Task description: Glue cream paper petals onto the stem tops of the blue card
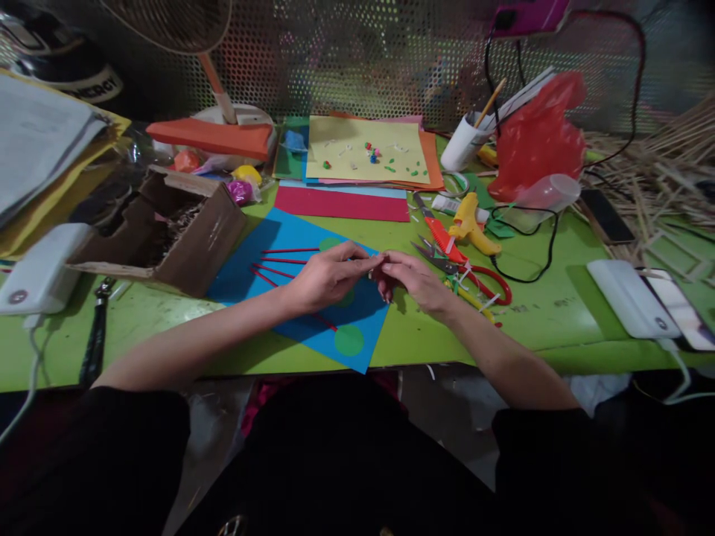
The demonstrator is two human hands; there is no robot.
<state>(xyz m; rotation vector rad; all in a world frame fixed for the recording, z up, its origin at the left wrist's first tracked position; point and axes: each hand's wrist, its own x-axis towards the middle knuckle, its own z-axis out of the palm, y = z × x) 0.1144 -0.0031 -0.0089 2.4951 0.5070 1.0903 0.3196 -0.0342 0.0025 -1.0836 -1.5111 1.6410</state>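
Observation:
My left hand (332, 275) and my right hand (412, 280) meet over the right side of a blue sheet (307, 342). The fingertips of both are pinched together; whatever lies between them is too small to make out. Several thin red sticks (279, 273) fan out across the sheet from its left part. A green paper circle (349, 341) lies near the sheet's lower corner, and other green circles are partly covered by my left hand.
Behind the sheet, small coloured bits lie on cream paper (340, 160). Scissors (488, 286), a yellow glue gun (469, 223) and its cord are to the right. A cardboard box (190, 253) stands left. Power banks (625, 298), a red bag (539, 141) and wooden sticks (670, 171) lie farther right.

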